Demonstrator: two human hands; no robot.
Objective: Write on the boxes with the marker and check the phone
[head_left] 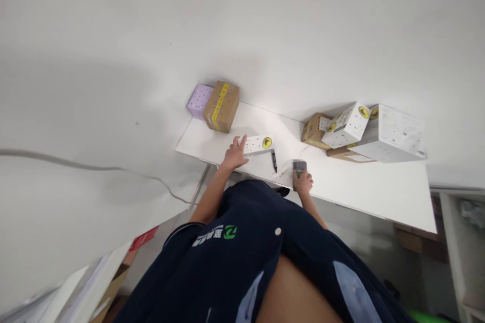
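A slim white box (pixel 257 145) with dark spots and an avocado picture lies on the white table near its front edge. My left hand (pixel 235 155) grips its left end, fingers at the far side and thumb at the near side. In my right hand (pixel 303 181) is a dark smartphone (pixel 299 165), held at the table's front edge; its screen is blurred out. Between my hands a black marker (pixel 274 161) lies on the table, close to the box's right end.
A brown carton (pixel 223 106) with yellow tape stands at the back left, beside a purple box (pixel 200 101). To the right are a smaller brown carton (pixel 314 131), a white avocado box (pixel 347 125) and a larger white box (pixel 397 133). A wall rises behind the table (pixel 386 189).
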